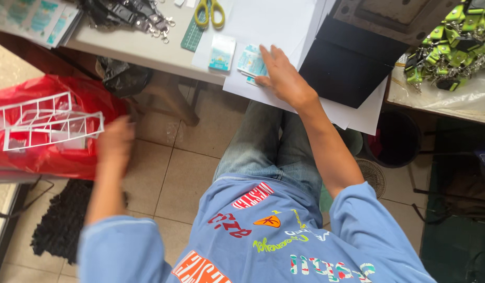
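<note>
Risked scattering the small pale-blue printed cards [251, 61] under the flat, open right hand [280, 77], with the blurred left hand [114, 142], grip untellable, stretched toward the red plastic bag [54, 157].

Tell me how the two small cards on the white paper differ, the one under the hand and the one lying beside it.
The card under the right hand is pressed down by the fingers and partly covered, while the free card lies untouched and fully visible. The held card sits tilted on the white paper; the free card lies nearly straight. Both are small, pale blue-green and rectangular, and look alike in size.
</note>
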Demonstrator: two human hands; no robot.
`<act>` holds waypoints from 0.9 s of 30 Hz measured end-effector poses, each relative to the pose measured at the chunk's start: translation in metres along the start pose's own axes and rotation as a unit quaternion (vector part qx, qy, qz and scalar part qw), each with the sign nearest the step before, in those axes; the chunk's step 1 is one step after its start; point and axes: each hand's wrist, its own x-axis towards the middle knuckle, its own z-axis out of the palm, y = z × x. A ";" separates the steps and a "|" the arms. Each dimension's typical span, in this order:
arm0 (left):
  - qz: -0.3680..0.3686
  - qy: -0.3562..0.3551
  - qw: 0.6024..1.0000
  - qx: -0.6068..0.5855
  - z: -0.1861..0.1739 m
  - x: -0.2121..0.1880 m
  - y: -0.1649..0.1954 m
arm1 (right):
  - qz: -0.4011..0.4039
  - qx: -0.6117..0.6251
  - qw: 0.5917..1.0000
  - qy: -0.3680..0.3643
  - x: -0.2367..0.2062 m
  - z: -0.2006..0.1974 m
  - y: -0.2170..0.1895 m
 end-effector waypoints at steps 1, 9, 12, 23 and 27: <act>0.003 -0.004 0.998 -0.065 0.014 0.002 0.039 | 0.039 0.017 0.999 -0.022 0.003 0.000 0.002; -0.029 -0.040 0.842 -0.538 0.048 0.002 0.278 | 0.151 -0.014 0.980 -0.127 0.014 -0.009 0.002; -0.040 -0.016 0.798 -0.601 0.045 0.014 0.301 | 0.130 0.021 0.986 -0.104 0.020 -0.009 0.006; -0.083 0.015 0.717 -0.692 -0.004 0.046 0.265 | -0.054 0.078 0.977 -0.189 -0.019 -0.042 -0.036; -0.004 -0.376 0.673 -0.637 -0.002 0.019 0.258 | -0.149 0.060 0.936 -0.312 -0.042 -0.053 -0.075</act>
